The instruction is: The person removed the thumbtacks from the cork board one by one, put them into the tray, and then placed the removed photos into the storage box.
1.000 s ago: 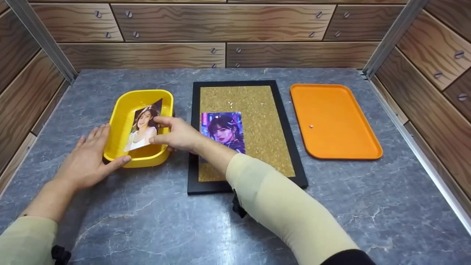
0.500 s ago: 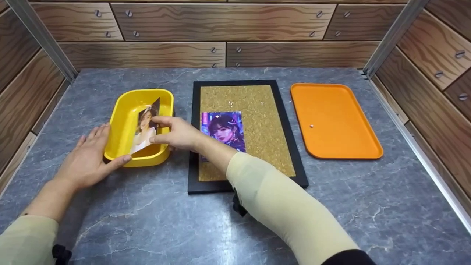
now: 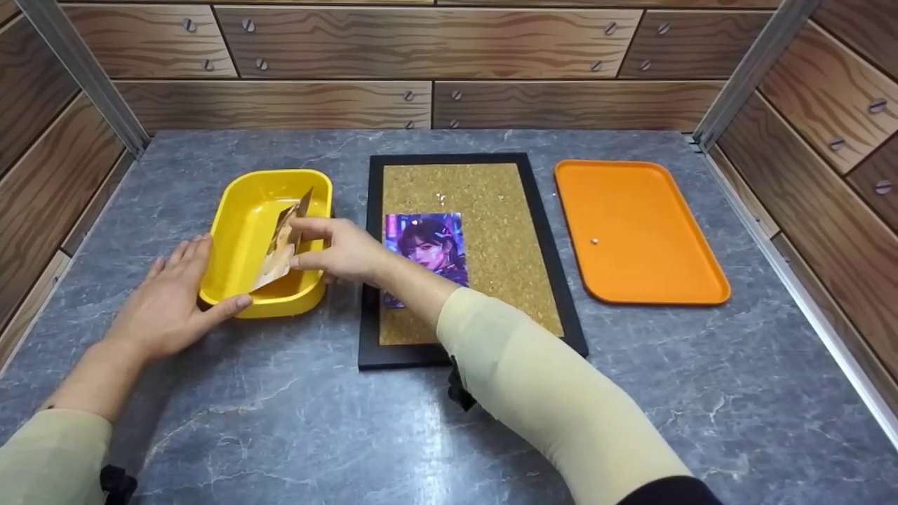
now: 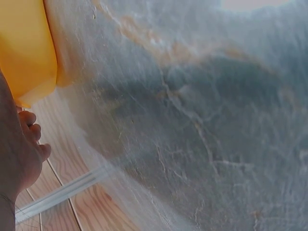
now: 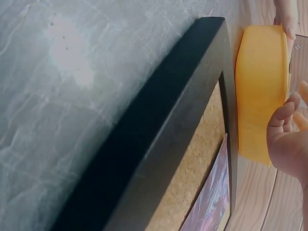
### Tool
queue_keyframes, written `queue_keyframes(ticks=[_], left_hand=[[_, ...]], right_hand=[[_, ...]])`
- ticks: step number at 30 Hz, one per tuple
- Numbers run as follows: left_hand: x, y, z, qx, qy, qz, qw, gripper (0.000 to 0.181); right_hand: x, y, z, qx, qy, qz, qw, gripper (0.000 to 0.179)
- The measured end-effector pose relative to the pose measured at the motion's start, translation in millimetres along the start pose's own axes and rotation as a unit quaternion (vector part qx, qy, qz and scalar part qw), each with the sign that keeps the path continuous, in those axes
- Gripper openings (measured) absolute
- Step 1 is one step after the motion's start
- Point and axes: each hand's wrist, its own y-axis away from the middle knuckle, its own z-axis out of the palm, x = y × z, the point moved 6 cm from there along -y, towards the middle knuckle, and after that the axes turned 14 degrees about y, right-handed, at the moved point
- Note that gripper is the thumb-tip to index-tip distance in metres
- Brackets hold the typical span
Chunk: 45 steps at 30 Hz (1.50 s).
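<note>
In the head view my right hand [image 3: 344, 249] reaches over the near right rim of a yellow tub [image 3: 263, 179], pinching a photo card [image 3: 276, 261] between thumb and index finger. The card stands tilted inside the tub, its picture seen at a steep slant. My left hand [image 3: 165, 298] lies with straight fingers along the tub's left side, thumb at the near left corner. In the right wrist view the tub's outer wall [image 5: 260, 91] shows beside the right hand [image 5: 288, 149]; the card is hard to make out there.
A black-framed cork board [image 3: 505, 259] lies in the middle, bearing a purple picture card [image 3: 428, 245] partly under my right forearm. To its right is an orange tray [image 3: 645, 231] with a tiny shiny bit [image 3: 594, 241] on it. Wood-patterned panels [image 3: 421, 42] enclose the table.
The photo card has turned in my right hand from facing up to nearly edge-on, its left edge swinging rightward. My left hand has stayed against the tub.
</note>
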Motion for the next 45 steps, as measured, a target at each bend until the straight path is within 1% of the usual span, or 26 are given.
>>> queue_keyframes(ticks=[5,10,16,22,28,34,39,45], left_hand=[[0.1,0.6,-0.1,-0.001,0.003,-0.007,1.0000,0.111],[0.3,0.1,0.0,0.000,0.003,-0.005,1.0000,0.111],[-0.6,-0.1,0.4,0.000,0.005,-0.004,1.0000,0.111],[-1.0,0.3,2.1,-0.006,0.002,-0.009,0.9999,0.112],[0.7,-0.2,-0.2,-0.007,0.006,-0.005,0.9999,0.111],[2.2,-0.1,-3.3,0.000,0.002,0.000,1.0000,0.111],[2.8,-1.9,-5.7,-0.007,-0.013,0.000,0.9999,0.112],[5.7,-4.2,-7.6,-0.020,-0.027,-0.004,0.9994,0.114]], right_hand=[[-0.2,2.0,-7.2,0.005,0.006,0.001,1.0000,0.067],[-1.1,4.8,-15.2,0.010,0.012,0.010,0.9998,0.066],[-5.5,8.7,-23.0,0.009,-0.003,0.019,0.9998,0.064],[-8.4,15.3,-33.7,0.010,-0.014,0.009,0.9998,0.065],[-11.2,22.0,-49.9,0.011,-0.019,0.001,0.9998,0.067],[-11.4,29.4,-68.6,0.028,-0.020,-0.008,0.9994,0.068],[-8.4,36.5,-82.6,0.031,-0.008,-0.007,0.9995,0.067],[-2.4,46.1,-100.0,0.033,-0.018,-0.016,0.9991,0.067]])
